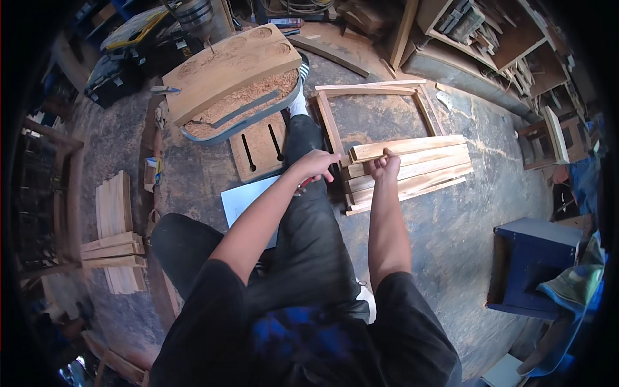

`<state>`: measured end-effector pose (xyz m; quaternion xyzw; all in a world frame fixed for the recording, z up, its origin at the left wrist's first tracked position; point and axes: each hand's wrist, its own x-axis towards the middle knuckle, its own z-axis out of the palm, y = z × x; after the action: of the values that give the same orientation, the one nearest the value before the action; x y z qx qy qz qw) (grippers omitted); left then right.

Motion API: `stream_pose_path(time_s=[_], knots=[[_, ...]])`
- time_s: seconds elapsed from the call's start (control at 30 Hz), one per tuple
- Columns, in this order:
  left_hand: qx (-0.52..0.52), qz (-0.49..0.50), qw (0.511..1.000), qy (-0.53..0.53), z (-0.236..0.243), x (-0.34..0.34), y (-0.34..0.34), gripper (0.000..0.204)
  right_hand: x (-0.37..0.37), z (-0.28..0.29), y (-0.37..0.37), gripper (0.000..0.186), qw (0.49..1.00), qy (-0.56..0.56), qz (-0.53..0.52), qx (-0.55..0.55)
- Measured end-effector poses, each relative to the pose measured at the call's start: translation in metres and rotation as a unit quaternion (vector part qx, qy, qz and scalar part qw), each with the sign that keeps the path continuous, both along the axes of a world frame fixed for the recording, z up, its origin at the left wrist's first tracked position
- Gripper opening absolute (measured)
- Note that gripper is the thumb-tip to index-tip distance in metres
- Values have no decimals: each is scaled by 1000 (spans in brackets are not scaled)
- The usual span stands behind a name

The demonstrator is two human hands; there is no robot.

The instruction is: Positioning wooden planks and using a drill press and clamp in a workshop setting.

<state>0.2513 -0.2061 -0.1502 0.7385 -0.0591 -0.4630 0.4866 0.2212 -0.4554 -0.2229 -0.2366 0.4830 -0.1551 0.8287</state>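
Note:
Over my outstretched leg, my left hand is closed round a small red-handled tool, mostly hidden beneath the palm. Its fingertips point toward the near left end of a stack of pale wooden slats. My right hand is at that stack, fingers curled against the edge of the top wooden slat. Under the slats' far side lies a rectangular wooden frame, flat on the floor. Part of a white sheet shows beneath my left forearm.
A thick wooden board rests over a shavings-filled tray at the upper left, beneath a drill. More slats lie on the left floor. On the right stand a blue box-like stool and shelves of offcuts.

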Motion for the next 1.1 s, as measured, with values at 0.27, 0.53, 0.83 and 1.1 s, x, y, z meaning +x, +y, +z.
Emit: stream_pose_path(time_s=[0.27,0.53,0.83,1.1], knots=[[106,-38,992,-50,-37,31,-73,65,2,-4,-2,26,1000,-5,14,-5],[130,-2,990,-61,-68,43,-79,49,-2,7,9,48,920,64,59,-382],[179,-19,980,-85,-54,36,-74,49,12,6,16,36,368,144,475,-786],[26,77,992,-93,-34,22,5,38,20,2,11,34,278,203,610,-714]])
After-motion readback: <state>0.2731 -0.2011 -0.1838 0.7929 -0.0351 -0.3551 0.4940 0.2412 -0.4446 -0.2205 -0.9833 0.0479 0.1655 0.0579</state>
